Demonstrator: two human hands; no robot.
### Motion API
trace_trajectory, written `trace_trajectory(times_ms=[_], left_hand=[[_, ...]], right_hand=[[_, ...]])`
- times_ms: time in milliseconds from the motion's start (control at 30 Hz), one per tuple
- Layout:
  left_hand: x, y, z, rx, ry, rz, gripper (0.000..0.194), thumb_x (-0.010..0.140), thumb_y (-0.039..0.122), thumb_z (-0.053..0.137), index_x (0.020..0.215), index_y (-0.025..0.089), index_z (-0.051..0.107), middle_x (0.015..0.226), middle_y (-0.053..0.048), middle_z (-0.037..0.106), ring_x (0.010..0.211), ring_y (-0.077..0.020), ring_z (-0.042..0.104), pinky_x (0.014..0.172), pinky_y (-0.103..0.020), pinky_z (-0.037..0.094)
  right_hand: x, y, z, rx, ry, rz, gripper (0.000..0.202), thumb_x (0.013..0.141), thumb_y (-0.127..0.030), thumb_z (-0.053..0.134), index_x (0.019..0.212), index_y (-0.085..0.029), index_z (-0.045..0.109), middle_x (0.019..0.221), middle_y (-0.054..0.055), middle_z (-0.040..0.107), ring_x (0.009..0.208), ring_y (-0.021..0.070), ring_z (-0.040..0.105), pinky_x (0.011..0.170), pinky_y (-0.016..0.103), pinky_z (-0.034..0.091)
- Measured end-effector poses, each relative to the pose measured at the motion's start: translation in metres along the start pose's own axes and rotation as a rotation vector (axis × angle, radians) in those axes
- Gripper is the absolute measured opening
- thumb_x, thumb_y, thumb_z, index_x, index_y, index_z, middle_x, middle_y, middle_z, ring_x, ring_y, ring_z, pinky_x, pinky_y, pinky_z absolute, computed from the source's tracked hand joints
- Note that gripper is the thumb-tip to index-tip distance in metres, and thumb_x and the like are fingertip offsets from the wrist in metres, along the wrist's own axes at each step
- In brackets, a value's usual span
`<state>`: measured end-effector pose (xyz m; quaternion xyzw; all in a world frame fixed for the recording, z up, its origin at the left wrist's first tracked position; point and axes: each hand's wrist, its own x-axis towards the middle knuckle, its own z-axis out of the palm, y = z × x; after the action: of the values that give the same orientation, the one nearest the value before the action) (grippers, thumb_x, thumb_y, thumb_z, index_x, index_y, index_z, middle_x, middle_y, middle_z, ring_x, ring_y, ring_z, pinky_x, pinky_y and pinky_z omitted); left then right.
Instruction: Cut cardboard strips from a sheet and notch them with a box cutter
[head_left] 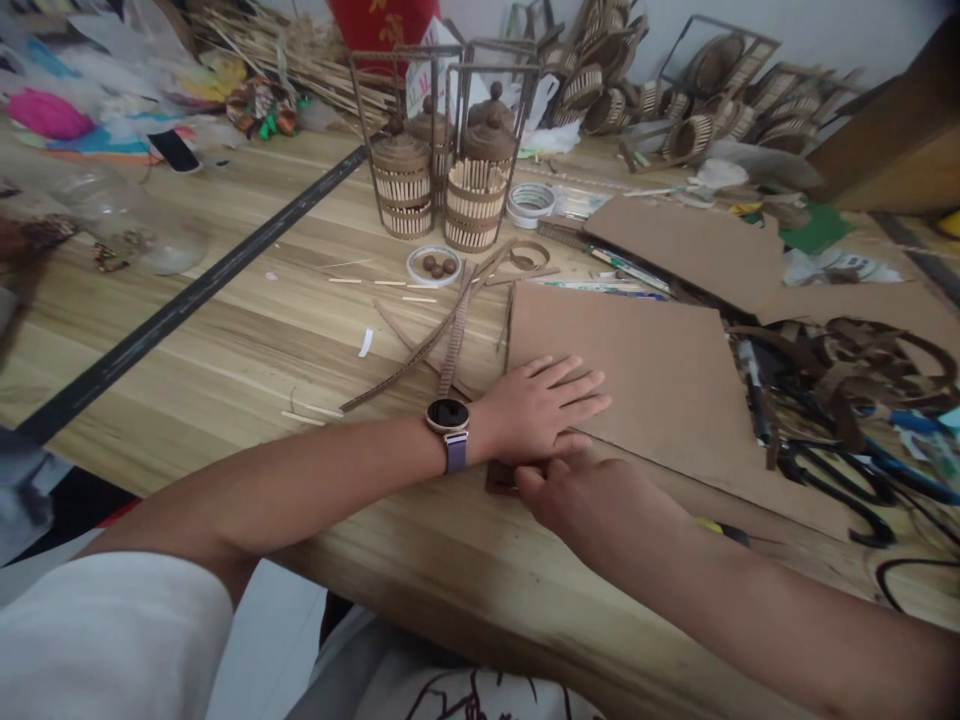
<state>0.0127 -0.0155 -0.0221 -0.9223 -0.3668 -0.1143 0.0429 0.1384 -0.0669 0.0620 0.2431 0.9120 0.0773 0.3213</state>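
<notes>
the wooden surface [247, 350] carried the work. on it lay a flat cardboard sheet [637, 360], forward and to the right of both hands, its long near edge running from beside the hands rightward and slanting back toward the person.

the left hand [534, 410] was the nearer to the sheet, and in contact: it lay palm down over the sheet's left near corner, fingers spread wide and pointing right across the face, roughly along that near edge. no object was noted in its fingers.

the right hand [589, 490] sat just below the left, by the near edge, its fingers curled in narrow and turned left, away from the body of the sheet. whether they held anything could not be determined; the grip was hidden.

several narrow brown strips [455, 340] lay beyond the left wrist, left of the sheet. a small dark brown piece [500, 479] showed by the right fingertips, partly covered by the hands; its full length and its contact with the fingers could not be confirmed.
</notes>
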Motion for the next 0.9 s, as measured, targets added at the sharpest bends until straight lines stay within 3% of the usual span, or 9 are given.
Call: trace_trajectory(times_ms=[167, 267, 467, 600, 767, 900], left_hand=[[-0.001, 0.001, -0.003, -0.007, 0.001, -0.007, 0.056, 0.105, 0.05, 0.036, 0.151, 0.018, 0.046, 0.161, -0.007, 0.04, 0.149, -0.0329, 0.035, 0.119, -0.047, 0.029], [-0.002, 0.001, -0.004, -0.014, 0.015, -0.007, 0.055, 0.106, 0.047, 0.037, 0.151, 0.018, 0.046, 0.16, -0.007, 0.041, 0.148, -0.0329, 0.036, 0.119, -0.047, 0.029], [-0.002, 0.001, -0.001, -0.029, 0.039, -0.004, 0.053, 0.105, 0.045, 0.039, 0.15, 0.018, 0.048, 0.16, -0.007, 0.042, 0.148, -0.0327, 0.036, 0.12, -0.047, 0.029], [-0.003, 0.001, 0.0, -0.037, 0.055, 0.0, 0.053, 0.105, 0.043, 0.038, 0.149, 0.017, 0.049, 0.159, -0.008, 0.042, 0.148, -0.033, 0.036, 0.119, -0.047, 0.029], [-0.002, 0.0, 0.003, -0.018, 0.081, -0.004, 0.052, 0.105, 0.044, 0.041, 0.149, 0.019, 0.05, 0.158, -0.008, 0.044, 0.147, -0.0317, 0.038, 0.119, -0.046, 0.03], [0.0, -0.001, 0.006, 0.015, 0.069, 0.007, 0.052, 0.106, 0.047, 0.037, 0.149, 0.02, 0.049, 0.158, -0.008, 0.044, 0.147, -0.0315, 0.039, 0.118, -0.046, 0.031]], right_hand=[[-0.011, 0.012, 0.026, 0.018, 0.142, -0.011, 0.032, 0.073, 0.007, 0.05, 0.087, -0.019, 0.063, 0.074, 0.006, 0.072, 0.054, 0.0169, 0.065, 0.043, 0.028, 0.014], [-0.014, 0.018, 0.038, 0.016, 0.244, -0.055, 0.023, 0.075, 0.003, 0.054, 0.082, -0.018, 0.06, 0.068, 0.004, 0.07, 0.053, 0.0152, 0.063, 0.045, 0.03, 0.011], [-0.015, 0.022, 0.045, 0.007, 0.393, -0.064, 0.019, 0.076, -0.001, 0.053, 0.073, -0.019, 0.056, 0.063, 0.002, 0.065, 0.049, 0.0135, 0.053, 0.047, 0.031, 0.009], [-0.024, 0.026, 0.048, 0.016, 0.489, -0.03, 0.021, 0.08, -0.001, 0.05, 0.081, -0.02, 0.059, 0.069, 0.001, 0.067, 0.048, 0.0121, 0.05, 0.046, 0.03, 0.009], [-0.019, 0.018, 0.037, 0.025, 0.478, -0.063, 0.021, 0.082, -0.003, 0.046, 0.077, -0.021, 0.056, 0.066, 0.002, 0.064, 0.047, 0.0148, 0.046, 0.048, 0.032, 0.014], [-0.003, 0.006, 0.03, -0.065, 0.4, -0.043, 0.018, 0.079, -0.004, 0.052, 0.075, -0.022, 0.054, 0.06, 0.004, 0.063, 0.054, 0.018, 0.053, 0.05, 0.031, 0.014]])
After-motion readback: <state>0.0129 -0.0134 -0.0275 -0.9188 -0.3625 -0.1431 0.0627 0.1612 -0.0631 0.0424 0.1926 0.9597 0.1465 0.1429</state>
